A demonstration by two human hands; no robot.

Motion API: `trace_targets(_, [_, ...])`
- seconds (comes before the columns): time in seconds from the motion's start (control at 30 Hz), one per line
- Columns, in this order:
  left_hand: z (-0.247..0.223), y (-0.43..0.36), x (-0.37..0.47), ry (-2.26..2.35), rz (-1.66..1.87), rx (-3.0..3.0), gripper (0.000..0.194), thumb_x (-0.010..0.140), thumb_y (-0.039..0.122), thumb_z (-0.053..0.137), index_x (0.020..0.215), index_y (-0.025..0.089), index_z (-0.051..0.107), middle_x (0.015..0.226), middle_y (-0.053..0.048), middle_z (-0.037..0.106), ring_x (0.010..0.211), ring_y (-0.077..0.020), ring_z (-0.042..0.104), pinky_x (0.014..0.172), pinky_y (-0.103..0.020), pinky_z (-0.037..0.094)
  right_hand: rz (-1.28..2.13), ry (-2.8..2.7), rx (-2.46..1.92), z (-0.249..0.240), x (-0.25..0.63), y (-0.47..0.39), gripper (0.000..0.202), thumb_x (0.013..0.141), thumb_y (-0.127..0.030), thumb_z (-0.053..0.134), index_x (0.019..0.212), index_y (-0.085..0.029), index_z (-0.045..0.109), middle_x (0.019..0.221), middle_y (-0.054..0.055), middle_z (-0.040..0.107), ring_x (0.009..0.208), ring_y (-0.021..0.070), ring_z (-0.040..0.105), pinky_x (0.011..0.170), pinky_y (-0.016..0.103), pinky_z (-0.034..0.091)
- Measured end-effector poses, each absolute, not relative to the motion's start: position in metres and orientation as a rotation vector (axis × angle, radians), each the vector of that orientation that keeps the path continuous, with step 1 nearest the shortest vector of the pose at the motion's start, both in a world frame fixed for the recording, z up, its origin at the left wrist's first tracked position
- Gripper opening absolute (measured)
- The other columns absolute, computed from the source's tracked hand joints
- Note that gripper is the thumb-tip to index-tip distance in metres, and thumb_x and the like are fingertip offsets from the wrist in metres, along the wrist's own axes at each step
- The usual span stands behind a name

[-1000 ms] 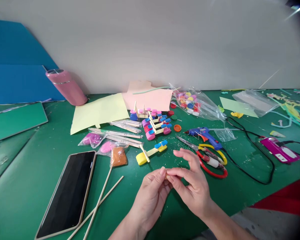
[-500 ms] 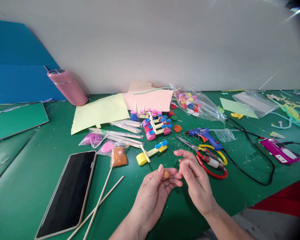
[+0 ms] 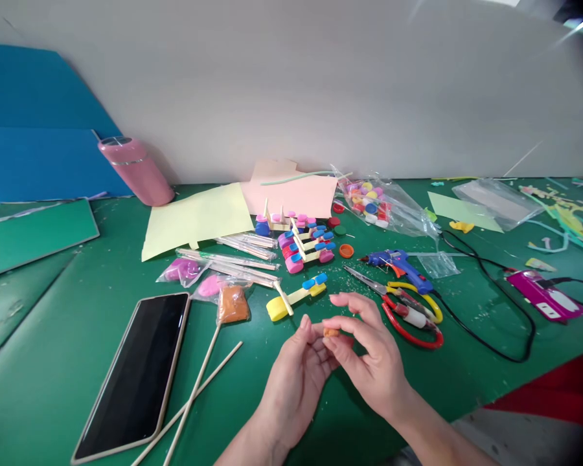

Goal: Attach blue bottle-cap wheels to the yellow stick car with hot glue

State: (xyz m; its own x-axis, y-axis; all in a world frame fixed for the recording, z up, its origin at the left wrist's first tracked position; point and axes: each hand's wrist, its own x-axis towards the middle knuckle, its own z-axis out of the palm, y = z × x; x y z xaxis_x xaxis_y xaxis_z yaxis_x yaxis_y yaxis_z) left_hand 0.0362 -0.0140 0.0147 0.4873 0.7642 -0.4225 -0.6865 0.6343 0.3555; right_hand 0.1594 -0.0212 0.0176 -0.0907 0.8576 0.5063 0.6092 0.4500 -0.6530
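Observation:
A small orange-brown clay piece (image 3: pixel 330 332) is pinched between the thumb and index finger of my right hand (image 3: pixel 369 353). Right beside it, my left hand (image 3: pixel 298 375) lies palm up with its fingers spread behind the piece. Just beyond the hands is a yellow piece with a wooden stick and blue tops (image 3: pixel 296 298). Similar pink, red and blue pieces (image 3: pixel 306 246) stand in a cluster farther back. To the left, a clear bag of orange-brown clay (image 3: pixel 233 304) lies by two crossed wooden sticks (image 3: pixel 189 398).
Scissors (image 3: pixel 412 310), a blue glue gun (image 3: pixel 401 266) and its black cable lie to the right. A phone (image 3: pixel 133 375) is at the left, a pink bottle (image 3: pixel 138 171) behind it. A bag of coloured caps (image 3: pixel 374 202) rests near the wall.
My right hand has moved left and now pinches the clay piece, which rested on my left hand's fingers before. My left thumb has come away from it.

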Motion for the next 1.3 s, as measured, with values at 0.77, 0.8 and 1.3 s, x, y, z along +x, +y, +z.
trace_targets(0.77, [0.016,-0.015,0.033,0.619,0.924,0.267,0.012,0.078,0.020,0.059,0.072,0.011,0.067,0.073,-0.005,0.064,0.073,-0.0136,0.056,0.072,-0.026,0.044,0.089,-2.002,-1.158,0.021,0.168,-0.014,0.015,0.078,-0.017,0.057,0.090,-0.023,0.062,0.121,0.007,0.048,0.113,0.0266,0.044,0.089,0.048,0.043])
trace_targets(0.8, [0.016,-0.014,0.032,0.624,0.921,0.286,0.013,0.078,0.019,0.058,0.073,0.011,0.067,0.072,-0.005,0.064,0.072,-0.0133,0.056,0.071,-0.026,0.043,0.136,-2.010,-1.165,0.021,0.169,-0.015,0.018,0.078,-0.018,0.058,0.095,-0.023,0.062,0.124,0.008,0.046,0.114,0.0273,0.043,0.090,0.048,0.043])
trace_targets(1.3, [0.016,-0.014,0.033,0.569,0.923,0.247,0.016,0.079,0.019,0.056,0.075,0.010,0.069,0.073,-0.006,0.065,0.072,-0.0136,0.056,0.072,-0.027,0.044,0.122,-2.026,-1.172,0.017,0.169,-0.014,0.027,0.079,-0.022,0.057,0.106,-0.021,0.059,0.126,0.009,0.045,0.115,0.0278,0.043,0.091,0.048,0.042])
